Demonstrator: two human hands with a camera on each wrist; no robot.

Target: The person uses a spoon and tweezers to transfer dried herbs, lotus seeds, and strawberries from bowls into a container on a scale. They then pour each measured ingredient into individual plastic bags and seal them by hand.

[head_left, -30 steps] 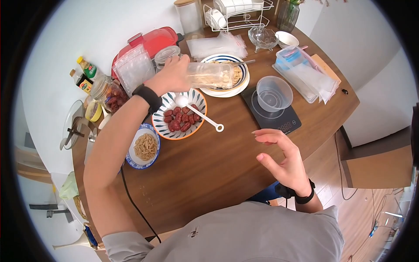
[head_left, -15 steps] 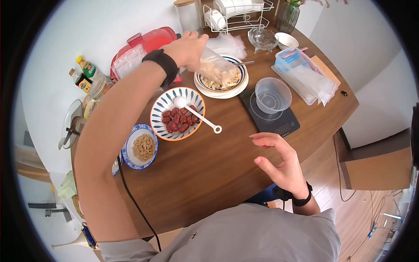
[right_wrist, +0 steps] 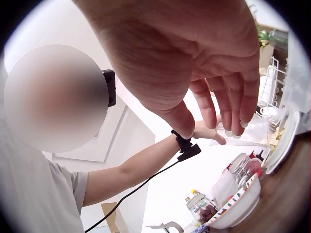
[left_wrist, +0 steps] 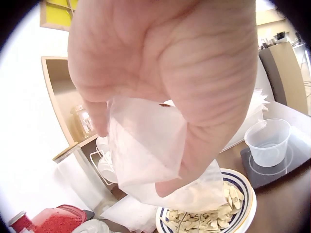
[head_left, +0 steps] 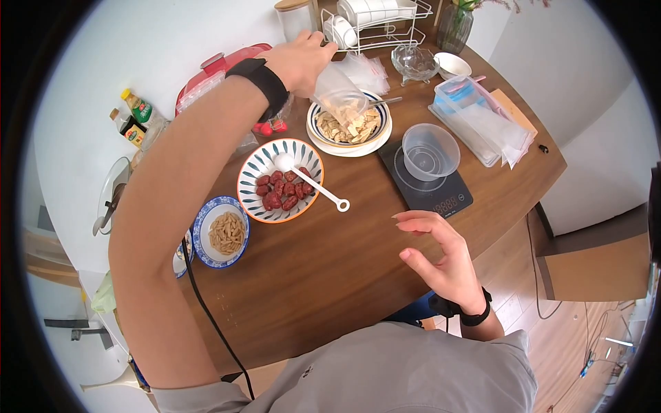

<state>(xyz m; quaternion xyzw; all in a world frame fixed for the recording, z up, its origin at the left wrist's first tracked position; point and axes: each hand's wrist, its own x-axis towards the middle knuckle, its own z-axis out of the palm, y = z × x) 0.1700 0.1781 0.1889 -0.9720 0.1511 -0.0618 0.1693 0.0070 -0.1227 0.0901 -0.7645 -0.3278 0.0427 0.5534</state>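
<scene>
In the head view my left hand (head_left: 301, 65) grips a clear plastic bag (head_left: 337, 89) by its raised end. The bag tilts with its lower end over a blue-rimmed plate (head_left: 381, 129) of pale dried slices (head_left: 344, 129). The left wrist view shows the bag (left_wrist: 146, 145) between thumb and fingers, above the slices (left_wrist: 204, 219). My right hand (head_left: 451, 265) hovers over the table's near right side, its fingers relaxed and holding nothing, in front of a scale (head_left: 444, 198) that bears a clear plastic tub (head_left: 432, 153).
A striped bowl (head_left: 252, 165) holds red dates and a white spoon (head_left: 320, 184). Beside it is a blue-patterned bowl (head_left: 219, 260) with tan pieces. Plastic bags lie in a clear box (head_left: 454, 103) at the right. A glass bowl (head_left: 415, 63) and cup rack (head_left: 389, 24) stand behind.
My left hand has risen up and away from me, and the bag has gone from lying nearly level to steeply tilted over the plate. The right hand has barely moved.
</scene>
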